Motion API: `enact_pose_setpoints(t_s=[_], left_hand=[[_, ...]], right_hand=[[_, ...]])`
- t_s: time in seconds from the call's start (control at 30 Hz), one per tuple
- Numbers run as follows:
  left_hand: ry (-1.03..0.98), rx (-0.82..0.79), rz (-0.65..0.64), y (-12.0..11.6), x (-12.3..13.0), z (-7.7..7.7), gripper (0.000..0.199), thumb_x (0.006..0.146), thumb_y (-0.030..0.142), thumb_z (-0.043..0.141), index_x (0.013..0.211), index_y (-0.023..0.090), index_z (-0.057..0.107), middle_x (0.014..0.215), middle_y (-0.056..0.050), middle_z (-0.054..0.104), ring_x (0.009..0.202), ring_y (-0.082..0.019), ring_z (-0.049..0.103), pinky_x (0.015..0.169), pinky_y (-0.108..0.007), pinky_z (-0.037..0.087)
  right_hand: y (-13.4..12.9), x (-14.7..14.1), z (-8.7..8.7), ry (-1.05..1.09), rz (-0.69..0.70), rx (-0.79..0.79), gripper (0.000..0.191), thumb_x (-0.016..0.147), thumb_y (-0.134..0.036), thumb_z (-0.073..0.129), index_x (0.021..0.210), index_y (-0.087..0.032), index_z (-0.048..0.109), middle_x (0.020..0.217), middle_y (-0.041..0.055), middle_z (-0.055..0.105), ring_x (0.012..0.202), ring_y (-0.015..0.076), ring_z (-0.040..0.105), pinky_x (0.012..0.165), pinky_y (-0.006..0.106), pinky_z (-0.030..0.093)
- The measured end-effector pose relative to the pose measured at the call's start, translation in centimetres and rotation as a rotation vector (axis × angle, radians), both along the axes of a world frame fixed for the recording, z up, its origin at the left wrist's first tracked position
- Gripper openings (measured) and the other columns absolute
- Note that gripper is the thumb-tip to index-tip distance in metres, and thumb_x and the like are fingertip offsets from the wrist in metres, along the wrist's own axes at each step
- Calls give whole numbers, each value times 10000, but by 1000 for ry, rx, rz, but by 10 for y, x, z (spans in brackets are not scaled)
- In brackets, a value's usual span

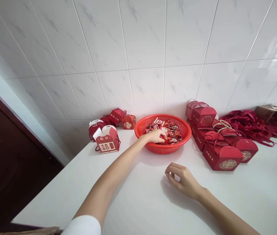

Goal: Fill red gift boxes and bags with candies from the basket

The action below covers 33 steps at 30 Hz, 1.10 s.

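Note:
My left hand (156, 136) reaches into a red plastic basket (164, 149) with round holes in its side. Its fingers are curled around a red wrapped candy (163, 141) among many other small wrapped candies (174, 133); the fingertips are partly hidden. In front of the basket my right hand (182, 179) hovers or rests near the white table, fingers bent in toward the thumb, with nothing seen in them. To the left of the basket stands a red gift box (107, 140) with its top flaps open and gold-and-white lettering on the front.
More small red boxes (116, 116) sit behind it by the tiled wall (145, 88). At the right, several closed red boxes (223, 156) with cord handles are stacked. Beyond them lie a heap of dark red ribbon-like bags (247, 124) and a cardboard box (263, 113). The white table (138, 195) ends at the left.

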State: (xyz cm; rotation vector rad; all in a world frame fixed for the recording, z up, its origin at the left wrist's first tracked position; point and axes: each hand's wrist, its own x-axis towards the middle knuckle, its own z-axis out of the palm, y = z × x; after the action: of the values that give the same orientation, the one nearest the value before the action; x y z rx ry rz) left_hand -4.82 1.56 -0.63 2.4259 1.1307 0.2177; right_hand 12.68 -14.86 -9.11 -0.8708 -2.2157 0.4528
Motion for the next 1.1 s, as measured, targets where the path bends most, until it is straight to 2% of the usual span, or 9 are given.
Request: enact_pose_setpoints(t_s=[0.13,0.3,0.37,0.53,0.67,0.8,0.9,1.0,1.1], left_hand=[[-36,46,42,0,-1,1,344,770,110,619,1081,161,754,1036,-41,762,951,-212,686,854,-260,494],[51,-11,38,-4,-11,10,444,839,344,673,1245,165,697,1167,-82,741,1003,-237,699,907,-285,510],[42,15,69,-5,-22,19,452,848,374,664,1251,172,690,1187,-83,736,1051,-244,692,928,-289,510],[-18,211,210,-7,-76,53,386,845,344,618,1166,155,718,1251,-89,711,1089,-239,676,977,-294,505],[-49,320,411,-12,-133,81,345,822,327,587,1091,171,737,1165,-70,741,1068,-239,684,944,-292,528],[6,359,662,-24,-186,96,328,800,325,583,1054,180,731,1140,-74,748,1026,-234,698,940,-294,525],[222,312,805,-39,-212,98,246,767,341,610,921,199,738,1008,-69,771,986,-272,703,894,-324,532],[412,205,856,-55,-228,92,141,689,320,644,747,209,708,826,-47,746,897,-294,714,785,-320,550],[328,42,939,-67,-239,81,138,596,213,644,728,206,686,745,-24,711,733,-246,722,645,-269,552]], right_hand=[[1,0,1,3,-13,-6,182,919,-145,454,817,-203,593,765,27,635,605,120,590,596,242,447],[0,1,2,-1,-17,13,190,916,-130,446,810,-200,588,751,23,629,607,124,589,592,246,450],[0,1,2,-1,-16,25,197,920,-131,439,814,-201,589,753,27,631,611,128,590,595,251,454],[-4,0,2,-29,9,66,194,943,-136,432,844,-204,585,765,38,641,619,136,580,598,256,443],[-7,-1,1,-68,22,109,194,956,-130,423,859,-207,572,771,41,642,624,143,571,599,263,424],[-9,-1,2,-88,26,135,188,963,-135,421,871,-205,569,776,41,646,626,148,568,597,270,417],[-8,-1,3,-94,28,137,191,963,-127,420,871,-203,570,783,42,650,623,144,565,595,271,418],[-7,-1,2,-100,24,128,196,960,-122,421,870,-200,577,786,43,652,624,143,562,596,273,423],[-6,-1,0,-109,18,120,200,961,-129,420,872,-197,586,781,42,649,628,145,565,597,279,430]])
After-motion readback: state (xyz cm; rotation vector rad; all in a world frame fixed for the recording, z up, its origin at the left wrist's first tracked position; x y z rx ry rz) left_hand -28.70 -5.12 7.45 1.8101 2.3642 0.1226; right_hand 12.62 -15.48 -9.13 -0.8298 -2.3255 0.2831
